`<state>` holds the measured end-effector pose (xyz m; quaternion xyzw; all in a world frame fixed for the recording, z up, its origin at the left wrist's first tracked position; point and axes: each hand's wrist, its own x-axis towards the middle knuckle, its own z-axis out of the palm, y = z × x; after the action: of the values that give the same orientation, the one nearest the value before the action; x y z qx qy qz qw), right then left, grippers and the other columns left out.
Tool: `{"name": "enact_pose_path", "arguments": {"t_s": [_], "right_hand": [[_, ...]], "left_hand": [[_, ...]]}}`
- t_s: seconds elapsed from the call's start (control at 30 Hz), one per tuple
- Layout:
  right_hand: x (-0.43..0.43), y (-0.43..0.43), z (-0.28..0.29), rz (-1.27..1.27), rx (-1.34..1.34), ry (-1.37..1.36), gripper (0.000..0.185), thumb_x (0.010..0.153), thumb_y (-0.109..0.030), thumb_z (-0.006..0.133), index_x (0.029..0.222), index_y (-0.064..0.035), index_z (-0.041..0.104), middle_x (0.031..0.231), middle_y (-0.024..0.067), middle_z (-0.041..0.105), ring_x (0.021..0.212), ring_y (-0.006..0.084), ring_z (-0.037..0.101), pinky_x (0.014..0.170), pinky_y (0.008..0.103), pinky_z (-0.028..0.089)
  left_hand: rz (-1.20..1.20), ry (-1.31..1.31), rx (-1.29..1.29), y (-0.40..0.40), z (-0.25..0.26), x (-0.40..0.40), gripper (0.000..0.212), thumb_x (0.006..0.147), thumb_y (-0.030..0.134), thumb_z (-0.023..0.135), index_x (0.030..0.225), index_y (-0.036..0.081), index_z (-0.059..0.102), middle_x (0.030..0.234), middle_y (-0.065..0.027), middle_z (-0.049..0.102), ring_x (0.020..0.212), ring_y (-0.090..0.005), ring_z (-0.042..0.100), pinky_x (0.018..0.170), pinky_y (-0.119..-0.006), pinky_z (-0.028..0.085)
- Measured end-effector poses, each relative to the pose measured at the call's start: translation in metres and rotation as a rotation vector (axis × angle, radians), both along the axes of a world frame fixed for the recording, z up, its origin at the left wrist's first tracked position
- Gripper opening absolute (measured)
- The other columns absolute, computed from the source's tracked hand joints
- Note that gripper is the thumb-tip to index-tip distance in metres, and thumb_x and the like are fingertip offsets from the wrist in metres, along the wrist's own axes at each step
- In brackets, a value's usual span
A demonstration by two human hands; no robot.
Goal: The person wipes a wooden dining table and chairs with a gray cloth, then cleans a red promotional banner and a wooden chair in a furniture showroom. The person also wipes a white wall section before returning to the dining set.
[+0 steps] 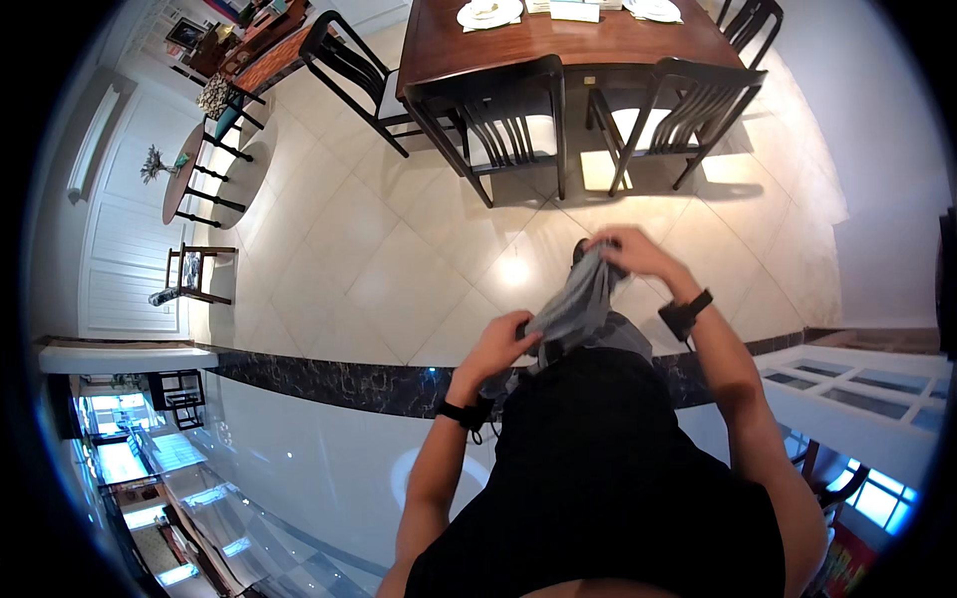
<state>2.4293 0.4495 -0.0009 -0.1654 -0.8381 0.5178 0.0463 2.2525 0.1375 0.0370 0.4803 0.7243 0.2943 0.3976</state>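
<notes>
A grey cloth (574, 305) is stretched in front of my body between both hands. My left hand (499, 345) grips its lower left end, thumb on top. My right hand (632, 251) pinches the upper right end and looks slightly blurred. The cloth hangs in folds over my legs and partly hides them and my feet. Each wrist wears a black strap with a small dark device.
A dark wooden dining table (583, 46) with plates stands ahead, black chairs (516, 119) around it. A round side table (183, 176) and another chair (196, 275) are at the left. A dark marble strip (321, 387) crosses the tiled floor beneath me.
</notes>
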Motion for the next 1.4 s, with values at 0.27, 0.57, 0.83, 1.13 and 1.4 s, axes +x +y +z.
{"name": "enact_pose_path", "arguments": {"t_s": [0.27, 0.57, 0.83, 1.13, 1.4], "right_hand": [[-0.267, 0.165, 0.178, -0.133, 0.511, 0.630, 0.043, 0.095, -0.017, 0.069, 0.137, -0.0121, 0.066, 0.151, 0.0193, 0.053, 0.140, 0.0413, 0.049, 0.120, 0.0483, 0.039], [-0.411, 0.215, 0.018, 0.201, 0.798, 0.138, 0.089, 0.092, -0.059, 0.072, 0.160, -0.0079, 0.044, 0.161, 0.0235, 0.045, 0.144, 0.0423, 0.045, 0.119, 0.0530, 0.038], [-0.378, 0.276, 0.017, 0.070, 0.714, 0.047, 0.051, 0.091, -0.051, 0.076, 0.121, -0.0103, 0.072, 0.108, 0.0107, 0.074, 0.106, 0.0331, 0.069, 0.096, 0.0463, 0.054], [-0.314, 0.311, 0.035, -0.022, 0.589, -0.121, 0.066, 0.085, -0.028, 0.080, 0.146, -0.0111, 0.061, 0.158, 0.0203, 0.050, 0.149, 0.0421, 0.043, 0.123, 0.0509, 0.035], [-0.346, 0.232, 0.059, -0.088, 0.795, -0.265, 0.097, 0.073, -0.052, 0.090, 0.149, -0.0046, 0.052, 0.145, 0.0221, 0.053, 0.151, 0.0442, 0.037, 0.126, 0.0567, 0.026]], "left_hand": [[0.481, -0.058, 0.389, 0.210, 0.075, -0.149, 0.022, 0.101, 0.022, 0.072, 0.106, 0.000, 0.071, 0.085, -0.0035, 0.069, 0.081, -0.0104, 0.059, 0.074, -0.030, 0.048], [0.601, 0.247, 0.091, 0.302, 0.004, -0.279, 0.030, 0.097, 0.023, 0.075, 0.111, -0.003, 0.072, 0.078, -0.0091, 0.070, 0.068, -0.0133, 0.058, 0.064, -0.034, 0.048], [0.331, 0.377, 0.239, 0.349, 0.015, -0.293, 0.029, 0.096, 0.021, 0.076, 0.114, -0.002, 0.071, 0.098, -0.0168, 0.073, 0.084, -0.0314, 0.070, 0.078, -0.040, 0.054], [-0.232, 0.349, 0.450, 0.453, 0.042, -0.320, 0.027, 0.094, 0.018, 0.073, 0.113, -0.002, 0.071, 0.102, -0.0189, 0.069, 0.100, -0.0394, 0.066, 0.091, -0.046, 0.054], [-0.326, 0.367, 0.478, 0.396, 0.025, -0.406, 0.054, 0.087, 0.021, 0.078, 0.138, 0.011, 0.064, 0.136, -0.0134, 0.061, 0.131, -0.0368, 0.056, 0.114, -0.048, 0.043]]}}
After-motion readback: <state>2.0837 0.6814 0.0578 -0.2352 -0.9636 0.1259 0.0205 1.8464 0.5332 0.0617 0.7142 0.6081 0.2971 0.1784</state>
